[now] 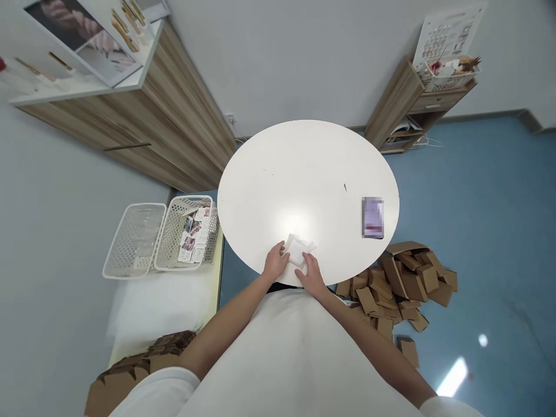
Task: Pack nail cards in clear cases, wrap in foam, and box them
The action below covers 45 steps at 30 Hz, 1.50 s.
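Together, left hand and right hand touch a white packet.

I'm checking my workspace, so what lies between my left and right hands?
The head view shows a thin white item between your left hand and right hand, on the white table, with both hands touching it.

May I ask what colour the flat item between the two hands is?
The flat item is white, shown in the head view.
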Tool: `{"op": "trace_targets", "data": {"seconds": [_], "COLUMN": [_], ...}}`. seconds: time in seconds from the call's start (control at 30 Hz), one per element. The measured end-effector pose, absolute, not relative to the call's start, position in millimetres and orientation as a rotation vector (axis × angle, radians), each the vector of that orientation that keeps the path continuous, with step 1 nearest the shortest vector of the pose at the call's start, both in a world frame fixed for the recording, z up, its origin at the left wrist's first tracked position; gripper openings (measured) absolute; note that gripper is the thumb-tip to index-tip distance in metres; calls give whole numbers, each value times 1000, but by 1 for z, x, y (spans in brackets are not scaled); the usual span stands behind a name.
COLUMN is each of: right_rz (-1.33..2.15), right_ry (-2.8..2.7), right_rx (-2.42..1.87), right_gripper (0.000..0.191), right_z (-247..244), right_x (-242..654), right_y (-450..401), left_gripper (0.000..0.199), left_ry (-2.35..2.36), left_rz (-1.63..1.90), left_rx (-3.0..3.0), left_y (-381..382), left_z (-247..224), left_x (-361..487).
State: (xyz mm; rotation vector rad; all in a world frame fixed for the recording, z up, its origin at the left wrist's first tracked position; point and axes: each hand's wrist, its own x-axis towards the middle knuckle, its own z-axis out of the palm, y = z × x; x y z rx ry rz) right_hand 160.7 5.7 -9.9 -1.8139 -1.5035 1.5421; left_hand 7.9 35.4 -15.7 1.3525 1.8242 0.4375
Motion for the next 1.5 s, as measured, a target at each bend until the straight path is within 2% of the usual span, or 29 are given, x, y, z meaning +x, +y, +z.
{"op": "trace_targets", "data": {"seconds": [0.13,0.3,0.43,0.57,0.77,1.1,1.5], "right_rz": [1678,1761,1820,1850,1783,1563,1449], "right_ry": [-1400,-1280,-1258,-1328,-1512,-1829,-1964], "right_rx": [-1695,-1591,-1489,-1433,-1449,-1637,-1773], "right_gripper": [73,82,81,78,78,79,82], "right_z": [-14,-12,-10,-11,-17,-9,-2], "right_x": [165,161,144,115,53,-57,-68], "right_y": [5,11,22,40,79,135,143], "left_gripper": [35,35,30,34,47,48,50], "left_ry": [1798,1870,1969,2026,2036,2082,2048], "left_rz": [465,555,617,684,690,781,778], "left_rx": [1321,1229,1161,1122,1143,1097,1040], "left_y": [34,31,32,39,59,102,112], "left_z": [-14,-16,-17,-19,-20,-26,-27], "left_x": [13,12,-2,-30,-86,-175,-179]}}
